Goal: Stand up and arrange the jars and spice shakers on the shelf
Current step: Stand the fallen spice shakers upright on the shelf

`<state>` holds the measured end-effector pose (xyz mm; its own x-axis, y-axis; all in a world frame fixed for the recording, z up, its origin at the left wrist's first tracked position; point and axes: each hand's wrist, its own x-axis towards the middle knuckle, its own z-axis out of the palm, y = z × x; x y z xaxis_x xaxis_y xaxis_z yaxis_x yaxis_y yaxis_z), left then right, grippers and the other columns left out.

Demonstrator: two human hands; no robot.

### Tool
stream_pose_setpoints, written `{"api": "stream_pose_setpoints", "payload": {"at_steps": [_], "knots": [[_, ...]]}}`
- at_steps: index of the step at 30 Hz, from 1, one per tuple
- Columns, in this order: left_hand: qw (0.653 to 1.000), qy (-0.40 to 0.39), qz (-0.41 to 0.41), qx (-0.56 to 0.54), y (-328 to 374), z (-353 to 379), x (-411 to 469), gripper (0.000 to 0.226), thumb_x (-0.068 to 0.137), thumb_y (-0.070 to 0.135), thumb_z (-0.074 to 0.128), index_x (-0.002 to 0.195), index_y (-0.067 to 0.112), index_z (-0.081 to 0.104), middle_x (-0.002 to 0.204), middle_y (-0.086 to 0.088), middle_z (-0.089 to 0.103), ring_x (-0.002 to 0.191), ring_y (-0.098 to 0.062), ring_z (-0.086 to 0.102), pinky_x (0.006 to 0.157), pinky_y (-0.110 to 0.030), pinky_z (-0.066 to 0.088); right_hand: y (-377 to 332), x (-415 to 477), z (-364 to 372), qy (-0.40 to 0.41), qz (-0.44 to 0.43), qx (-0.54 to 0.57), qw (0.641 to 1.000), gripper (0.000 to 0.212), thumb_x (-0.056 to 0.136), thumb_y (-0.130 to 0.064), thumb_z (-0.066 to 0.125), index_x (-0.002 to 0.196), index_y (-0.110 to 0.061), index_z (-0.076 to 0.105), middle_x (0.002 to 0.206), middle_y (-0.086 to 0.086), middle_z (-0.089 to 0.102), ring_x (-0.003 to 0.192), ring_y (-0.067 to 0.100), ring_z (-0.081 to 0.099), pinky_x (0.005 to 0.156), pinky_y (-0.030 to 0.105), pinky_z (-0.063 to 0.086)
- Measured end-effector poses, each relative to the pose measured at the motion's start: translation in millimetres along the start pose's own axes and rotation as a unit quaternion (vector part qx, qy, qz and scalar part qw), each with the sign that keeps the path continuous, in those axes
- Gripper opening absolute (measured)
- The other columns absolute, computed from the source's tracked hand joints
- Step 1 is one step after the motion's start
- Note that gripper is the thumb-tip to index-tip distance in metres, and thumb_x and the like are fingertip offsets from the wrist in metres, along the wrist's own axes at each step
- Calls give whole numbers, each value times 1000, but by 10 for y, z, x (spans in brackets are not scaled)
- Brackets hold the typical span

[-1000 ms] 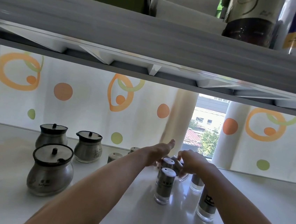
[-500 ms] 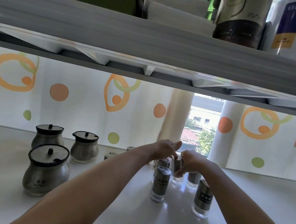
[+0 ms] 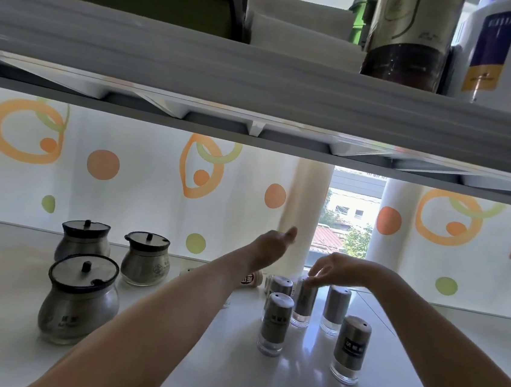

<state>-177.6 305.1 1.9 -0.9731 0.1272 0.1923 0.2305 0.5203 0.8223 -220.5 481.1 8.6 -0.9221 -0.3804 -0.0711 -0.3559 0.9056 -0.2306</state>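
Right fingertips [image 3: 310, 281] sit on the cap of the middle shaker [image 3: 305, 304], curled over its top. Can't tell if you pinch it or just touch it. A second ago this shaker was tilted between both hands; now it stands upright on the shelf [image 3: 1, 292]. Your right hand [image 3: 344, 270] hangs above it.

Your left hand [image 3: 270, 247] has come off the shaker and lifted up and left of those fingertips, fingers straight, holding nothing.

Around the fingertips:
- The back shaker [image 3: 280, 286] is just left.
- The right shaker [image 3: 335, 309] is just right.
- The two front shakers [image 3: 275, 324] are nearer you.
- All of these are upright and apart.

Below your left hand the tipped shaker [image 3: 251, 278] lies on its side, so that one likely comes next. More may hide behind your left forearm.

Far left of both hands, the three lidded jars [image 3: 79, 297] stand upright. So standing things up looks mostly done, with the tipped one and the lining up left.
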Motion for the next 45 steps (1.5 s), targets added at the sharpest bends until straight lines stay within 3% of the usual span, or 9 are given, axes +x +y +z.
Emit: {"api": "stream_pose_setpoints", "payload": {"at_steps": [3, 8, 15, 18, 27, 30, 33, 39, 45], "knots": [[996, 1, -46, -75, -53, -75, 52, 67, 100, 49, 15, 139, 1, 43, 127, -12, 50, 117, -23, 47, 99, -28, 31, 32, 19, -109, 43, 4, 106, 993, 70, 79, -64, 45, 107, -4, 66, 112, 15, 67, 104, 29, 61, 100, 40, 45], [988, -31, -94, -116, -135, -43, 125, 70, 99, 50, 11, 142, 0, 35, 129, -11, 53, 120, -20, 51, 99, -26, 36, 63, 167, -37, 87, 56, 148, 984, 66, 95, -52, 23, 122, -3, 58, 129, 22, 55, 113, 37, 56, 102, 44, 42], [978, -69, -147, -133, -340, 59, 286, 75, 92, 63, 19, 133, 5, 42, 131, -15, 49, 122, -24, 48, 105, -32, 30, 55, 364, 153, 46, 109, 167, 979, 73, 93, -56, 19, 139, -3, 39, 149, 15, 35, 133, 34, 39, 111, 48, 33], [966, -74, -170, -178, -377, 92, 336, 77, 93, 63, 20, 135, 2, 39, 149, -21, 33, 140, -30, 31, 115, -37, 25, 110, 453, 211, 30, 135, 165, 977, 78, 90, -62, 22, 141, -4, 35, 148, 17, 36, 125, 33, 47, 107, 48, 39], [967, -40, -171, -183, -452, 112, 423, 71, 96, 57, 23, 140, 3, 37, 152, -13, 30, 141, -27, 29, 113, -34, 25, 123, 546, 282, 24, 147, 148, 978, 61, 98, -46, 28, 136, 1, 38, 132, 21, 51, 94, 27, 61, 101, 44, 45], [964, -62, -184, -181, -494, 142, 432, 72, 94, 59, 24, 137, 3, 39, 148, -16, 33, 137, -28, 34, 111, -35, 28, 87, 552, 303, 22, 139, 140, 980, 49, 100, -38, 30, 120, 1, 50, 109, 14, 59, 90, 25, 59, 101, 42, 45], [959, -71, -189, -198, -525, 174, 445, 73, 94, 60, 26, 137, 2, 38, 129, -15, 43, 120, -24, 46, 106, -33, 34, 58, 543, 336, 23, 130, 137, 982, 38, 100, -27, 31, 74, -8, 50, 73, 4, 49, 72, 20, 53, 88, 35, 47], [956, -65, -182, -220, -575, 190, 460, 61, 94, 58, 26, 118, 5, 44, 124, -17, 46, 107, -23, 49, 109, -36, 37, 58, 540, 309, 76, 101, 156, 980, 33, 98, -15, 33, 66, -12, 41, 66, 5, 41, 58, 14, 38, 62, 27, 33], [952, -82, -188, -226, -580, 175, 409, 75, 94, 59, 26, 138, -1, 34, 147, -27, 32, 135, -35, 38, 114, -41, 30, 40, 571, 275, 148, 67, 198, 967, 21, 98, -21, 39, 111, -7, 49, 100, 11, 52, 93, 24, 49, 83, 34, 38]]}}
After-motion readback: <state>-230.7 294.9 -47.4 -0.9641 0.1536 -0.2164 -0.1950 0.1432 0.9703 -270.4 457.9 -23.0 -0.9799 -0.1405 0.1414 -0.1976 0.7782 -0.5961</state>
